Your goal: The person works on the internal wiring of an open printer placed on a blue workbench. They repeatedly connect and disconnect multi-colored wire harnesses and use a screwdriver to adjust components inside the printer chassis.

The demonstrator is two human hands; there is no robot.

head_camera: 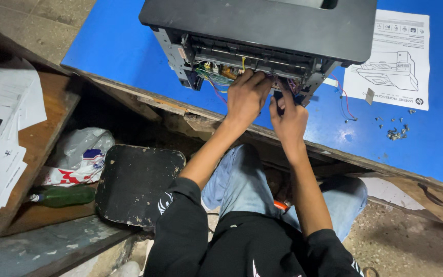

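— Grey printer (262,25), casing off, open side turned toward both hands; bundled wires (216,79) and board exposed just ahead of the knuckles.

— Long axis?

— Runs crosswise to the forearms, left to right along the blue table (119,46) edge. Opening lies straight ahead of the fingers, slightly above the wrists.

— Nearer hand?

— Left hand (246,95), by a little. Fingers spread and pushed into the cavity, tips touching the wiring; cannot tell whether anything is pinched there. Right hand (288,115) just beside it, a touch further back, fingers curled around something small and dark at the lower edge of the opening; too hidden to name.

— Beyond the hands?

— Loose red and blue leads (345,105) off to the right of the right hand, then a scatter of screws (397,132) and a printed sheet (393,56), well apart. Left of the left arm, lower down: black stool seat (134,184), green bottle (65,196), plastic bag (80,154), papers (1,128).
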